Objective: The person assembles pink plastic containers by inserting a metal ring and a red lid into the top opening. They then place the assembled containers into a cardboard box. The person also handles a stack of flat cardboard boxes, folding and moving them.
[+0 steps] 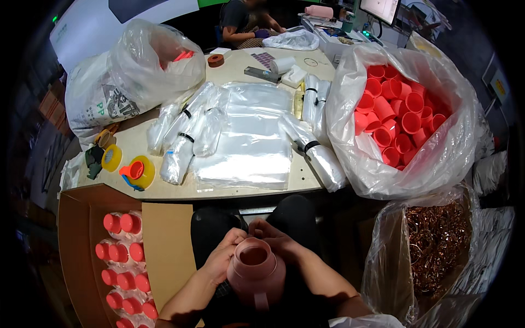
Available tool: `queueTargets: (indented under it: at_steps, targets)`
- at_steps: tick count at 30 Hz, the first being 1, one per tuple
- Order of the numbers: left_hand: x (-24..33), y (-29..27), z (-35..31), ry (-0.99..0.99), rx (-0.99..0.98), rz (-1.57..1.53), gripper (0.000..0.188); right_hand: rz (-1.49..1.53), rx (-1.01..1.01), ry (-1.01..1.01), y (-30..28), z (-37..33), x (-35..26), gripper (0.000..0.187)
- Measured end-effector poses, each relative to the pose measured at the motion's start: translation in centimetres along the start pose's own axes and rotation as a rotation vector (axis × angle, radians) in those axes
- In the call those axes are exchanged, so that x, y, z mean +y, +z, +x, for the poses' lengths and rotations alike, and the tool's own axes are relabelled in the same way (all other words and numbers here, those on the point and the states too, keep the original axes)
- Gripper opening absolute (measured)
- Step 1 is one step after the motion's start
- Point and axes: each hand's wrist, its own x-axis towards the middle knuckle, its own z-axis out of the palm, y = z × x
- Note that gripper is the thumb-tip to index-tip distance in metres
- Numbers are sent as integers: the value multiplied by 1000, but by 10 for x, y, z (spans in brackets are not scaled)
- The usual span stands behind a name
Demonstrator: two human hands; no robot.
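A pink vacuum jug (256, 273) stands between my thighs, mouth open, with its handle pointing toward me. My left hand (223, 257) lies along the left of the jug's neck, thumb and fingers pinched together beyond the rim. From the right, my right hand (276, 239) reaches behind the same rim with its fingers bent in close to the left ones. Whatever the fingertips grip is small or hidden by the jug. At the lower left, a cardboard box (167, 257) holds several plastic-wrapped jugs with red lids (130, 223).
Clear plastic bags (257, 136) lie flat on the table, with banded bag rolls (178, 158) beside them. A sack of red cups (394, 109) stands right, above a lined box of copper-coloured wire pieces (437, 246). Tape rolls (112, 158) and another sack (98, 98) sit left. A person (246, 27) sits opposite.
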Motion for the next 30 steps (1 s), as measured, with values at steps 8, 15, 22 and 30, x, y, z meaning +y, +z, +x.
queueTargets:
  at_steps: [8,15,22,30]
  targets:
    - [8,10,-5,-43,-68,63,14,-201,43,-15,1,-6,-2,23]
    - [12,18,-3,18,-116,87,15,-419,242,-180,12,-24,-6,16]
    - [6,21,3,34,-4,205,11,-184,384,-27,17,-28,-5,15]
    - [18,16,3,139,14,190,14,-308,397,-269,44,-45,-3,34]
